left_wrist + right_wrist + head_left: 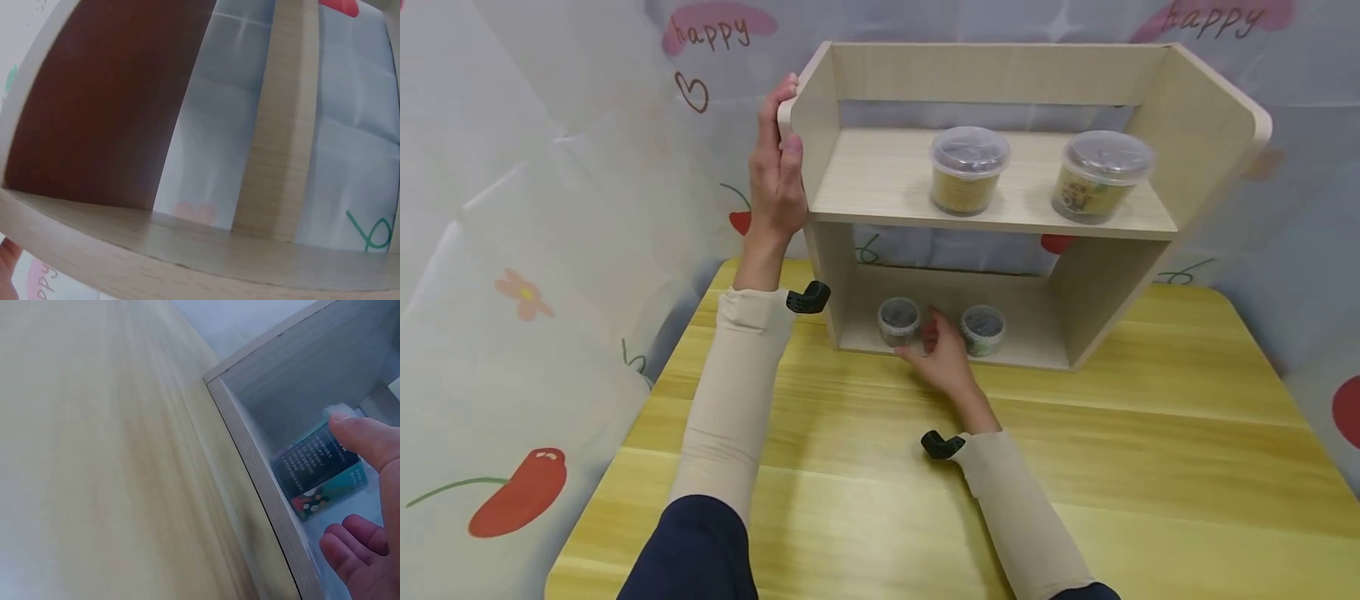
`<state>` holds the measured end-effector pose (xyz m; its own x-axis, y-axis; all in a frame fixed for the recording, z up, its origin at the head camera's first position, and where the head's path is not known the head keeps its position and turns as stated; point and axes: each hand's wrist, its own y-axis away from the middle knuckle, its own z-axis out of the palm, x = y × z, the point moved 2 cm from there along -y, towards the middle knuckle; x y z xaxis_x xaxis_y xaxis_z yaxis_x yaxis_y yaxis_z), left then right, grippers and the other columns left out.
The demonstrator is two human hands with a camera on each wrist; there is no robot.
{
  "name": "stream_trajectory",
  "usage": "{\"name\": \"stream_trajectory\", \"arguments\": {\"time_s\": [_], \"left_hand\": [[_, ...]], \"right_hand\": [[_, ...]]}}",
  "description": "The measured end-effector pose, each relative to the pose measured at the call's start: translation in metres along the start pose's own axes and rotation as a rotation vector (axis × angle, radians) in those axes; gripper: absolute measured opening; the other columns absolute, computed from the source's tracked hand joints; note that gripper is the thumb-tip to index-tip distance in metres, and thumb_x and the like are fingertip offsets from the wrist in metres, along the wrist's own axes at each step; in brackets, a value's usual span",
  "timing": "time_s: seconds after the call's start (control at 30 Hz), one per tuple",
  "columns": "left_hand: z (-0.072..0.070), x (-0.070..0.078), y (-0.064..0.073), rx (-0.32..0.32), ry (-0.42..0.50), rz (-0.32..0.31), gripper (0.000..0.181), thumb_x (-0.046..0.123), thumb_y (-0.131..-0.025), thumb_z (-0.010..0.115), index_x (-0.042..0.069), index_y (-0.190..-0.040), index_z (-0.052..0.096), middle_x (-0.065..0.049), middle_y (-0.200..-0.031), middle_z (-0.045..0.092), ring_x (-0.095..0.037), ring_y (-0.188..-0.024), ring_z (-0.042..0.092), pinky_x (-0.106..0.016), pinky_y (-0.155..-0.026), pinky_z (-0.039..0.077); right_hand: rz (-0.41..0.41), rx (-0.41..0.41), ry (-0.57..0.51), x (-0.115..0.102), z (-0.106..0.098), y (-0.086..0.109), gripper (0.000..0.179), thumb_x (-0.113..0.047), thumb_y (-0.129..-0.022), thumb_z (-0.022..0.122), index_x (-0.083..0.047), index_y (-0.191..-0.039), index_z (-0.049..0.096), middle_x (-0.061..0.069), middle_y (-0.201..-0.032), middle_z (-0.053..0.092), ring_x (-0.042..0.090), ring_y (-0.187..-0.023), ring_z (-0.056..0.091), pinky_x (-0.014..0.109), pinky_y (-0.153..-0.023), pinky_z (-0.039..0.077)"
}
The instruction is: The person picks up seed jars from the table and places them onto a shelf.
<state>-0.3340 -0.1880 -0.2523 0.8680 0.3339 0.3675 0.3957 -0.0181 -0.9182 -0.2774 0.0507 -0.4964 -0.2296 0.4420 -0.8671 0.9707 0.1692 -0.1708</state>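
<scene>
My left hand (777, 179) rests against the outer left side of a pale wooden shelf unit (1000, 75), its thumb by the front edge. In the left wrist view, only a bit of finger (7, 270) shows outside the panel. My right hand (942, 356) is in the lower compartment, between two small lidded tubs. The left tub (898, 322) stands nearest; in the right wrist view its dark and teal label (319, 464) shows beyond my thumb and loosely bent fingers, with a gap between them. Just right of the hand stands the other small tub (982, 331).
On the upper shelf stand two larger clear-lidded tubs with yellow contents or labels, a middle one (967, 171) and a right one (1099, 177). The unit stands at the back of a yellow wood-grain table (865, 500). A printed cloth (587, 208) hangs behind and at the left.
</scene>
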Motion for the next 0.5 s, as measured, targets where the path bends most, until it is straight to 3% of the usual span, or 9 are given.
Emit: {"name": "stream_trajectory", "arguments": {"time_s": [0.17,0.3,0.5], "left_hand": [[0.001,0.002,0.0,-0.024,-0.063,-0.055,0.067,0.031,-0.089,0.036,-0.005,-0.145,0.033,-0.013,-0.148,0.045,-0.011,-0.117,0.05,-0.024,-0.094,0.043],[-0.002,0.005,0.009,-0.058,-0.115,-0.096,0.07,0.032,-0.091,0.038,-0.003,-0.151,0.028,-0.012,-0.141,0.051,-0.015,-0.112,0.053,-0.023,-0.09,0.044],[-0.006,0.011,0.035,-0.107,-0.147,-0.148,0.075,0.033,-0.093,0.04,-0.006,-0.153,0.02,-0.013,-0.153,0.039,-0.014,-0.132,0.044,-0.035,-0.092,0.048]], "right_hand": [[-0.03,-0.022,0.015,-0.001,-0.006,0.005,0.095,-0.029,-0.081,0.081,-0.001,-0.153,0.027,0.021,-0.121,0.056,0.034,-0.11,0.059,0.045,-0.094,0.049],[-0.047,-0.045,0.039,-0.004,-0.016,0.014,0.091,-0.031,-0.082,0.08,0.0,-0.152,0.03,0.022,-0.122,0.055,0.034,-0.109,0.058,0.047,-0.095,0.048],[-0.105,-0.091,0.15,-0.01,-0.041,0.027,0.082,-0.032,-0.083,0.079,0.001,-0.147,0.039,0.023,-0.119,0.055,0.035,-0.105,0.058,0.05,-0.092,0.048]]}}
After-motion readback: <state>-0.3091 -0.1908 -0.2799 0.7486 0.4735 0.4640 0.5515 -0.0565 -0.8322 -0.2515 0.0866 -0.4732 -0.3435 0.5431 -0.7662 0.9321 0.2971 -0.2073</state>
